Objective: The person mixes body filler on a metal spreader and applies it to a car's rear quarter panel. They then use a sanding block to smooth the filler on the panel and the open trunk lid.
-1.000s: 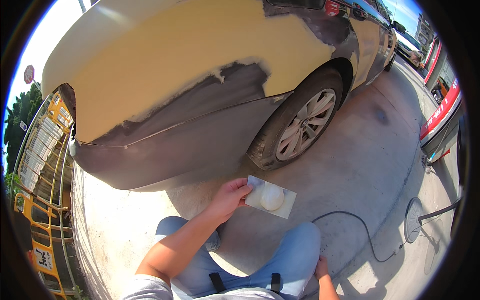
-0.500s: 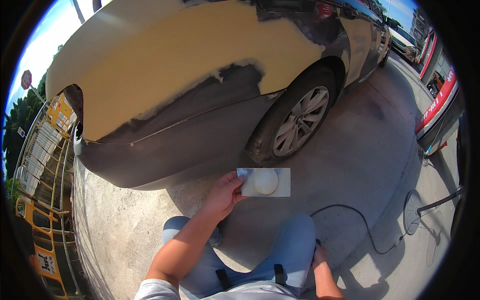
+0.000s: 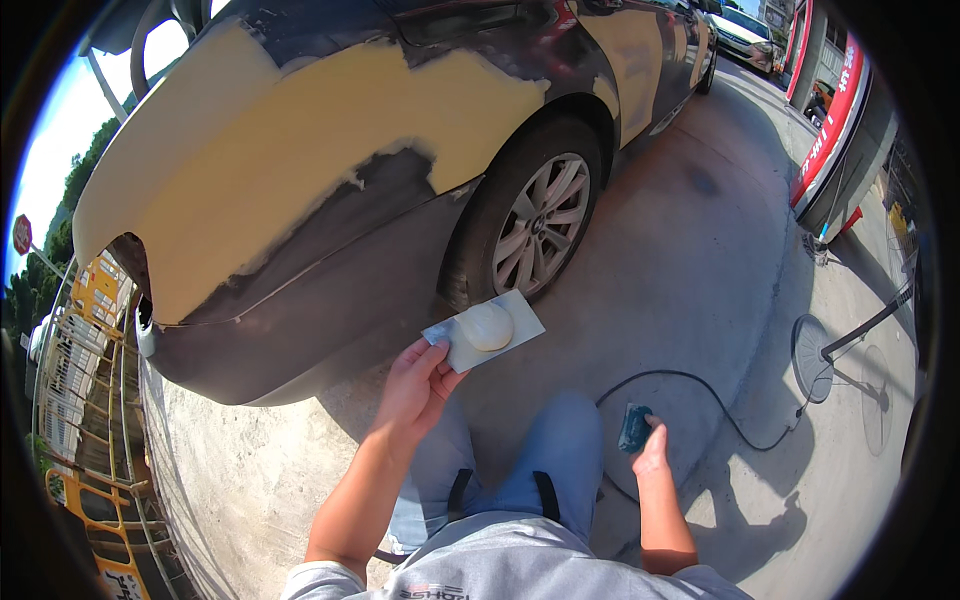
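Observation:
My left hand (image 3: 410,388) is closed on the near left corner of a pale, thin rectangular putty board (image 3: 523,317). A rounded, cream-coloured mound of putty (image 3: 487,327) sits on the board. Low on my right, my right hand (image 3: 652,450) grips a small dark teal, flat-looking scraper (image 3: 633,428); its exact kind is hard to make out. Ahead stands a dark car's rear side (image 3: 300,180), with broad yellow filler patches over dull, sanded grey. The board is held in front of the rear wheel (image 3: 543,222), apart from the bodywork.
A black cable (image 3: 690,376) curves over the concrete floor (image 3: 690,270) to the right, near a round stand base (image 3: 812,358). Yellow barriers and a railing (image 3: 85,400) run along the left. A red-banded structure (image 3: 835,120) and a white car (image 3: 745,38) are farther right.
The view has swung right and the car sits further left. My left hand has tilted the board, its right end now higher. My right hand has come out from beside my leg, showing the teal scraper.

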Tool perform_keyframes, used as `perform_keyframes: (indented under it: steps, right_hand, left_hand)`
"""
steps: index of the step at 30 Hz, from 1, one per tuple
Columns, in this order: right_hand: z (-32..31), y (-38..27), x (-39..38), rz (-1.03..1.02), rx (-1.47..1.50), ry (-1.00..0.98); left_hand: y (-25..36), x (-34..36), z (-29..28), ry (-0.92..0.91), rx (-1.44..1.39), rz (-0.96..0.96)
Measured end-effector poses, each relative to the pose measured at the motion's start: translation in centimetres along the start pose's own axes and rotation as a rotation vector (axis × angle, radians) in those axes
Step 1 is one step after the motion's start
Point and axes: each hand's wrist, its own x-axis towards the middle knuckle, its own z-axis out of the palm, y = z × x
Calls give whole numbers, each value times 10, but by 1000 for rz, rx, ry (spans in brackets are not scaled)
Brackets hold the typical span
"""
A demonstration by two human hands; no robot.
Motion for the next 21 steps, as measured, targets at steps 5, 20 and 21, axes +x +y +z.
perform_keyframes:
  steps: [5, 20, 21]
  right_hand:
    - [74, 3, -28, -49, 58, -166]
    - [312, -46, -113, -1982, -1004, -377]
    - [322, -42, -109, -1996, -1001, -360]
  left_hand:
    - [12, 17, 10, -44, 37, -4]
    - [58, 103, 15, -226, 142, -21]
    - [57, 108, 10, -245, 138, -23]
